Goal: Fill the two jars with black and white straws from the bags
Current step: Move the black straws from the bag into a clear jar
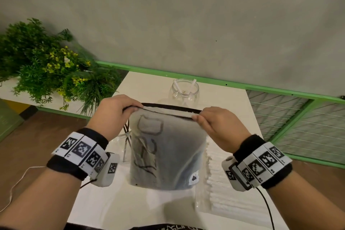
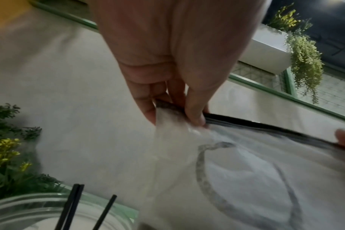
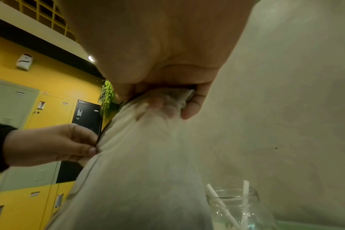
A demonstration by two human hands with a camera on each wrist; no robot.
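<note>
Both hands hold a frosted bag [image 1: 168, 155] with a black zip strip upright over the white table [image 1: 104, 201]; dark contents show through it. My left hand [image 1: 133, 107] pinches the strip's left end, and my right hand [image 1: 197, 115] pinches its right end. The left wrist view shows the left hand [image 2: 177, 113] pinching the bag [image 2: 246, 179], above a glass jar [image 2: 39, 213] with black straws [image 2: 73, 205]. That jar [image 1: 123, 144] stands behind the bag's left side. A second jar [image 1: 184, 91] with white straws stands at the back. In the right wrist view my right hand [image 3: 167, 96] grips the bag's top [image 3: 144, 179].
A clear bag of white straws [image 1: 229, 183] lies on the table to the right. A leafy plant with yellow flowers [image 1: 46, 65] stands at the left. A green rail [image 1: 205, 80] and wire mesh [image 1: 298, 117] run behind and to the right.
</note>
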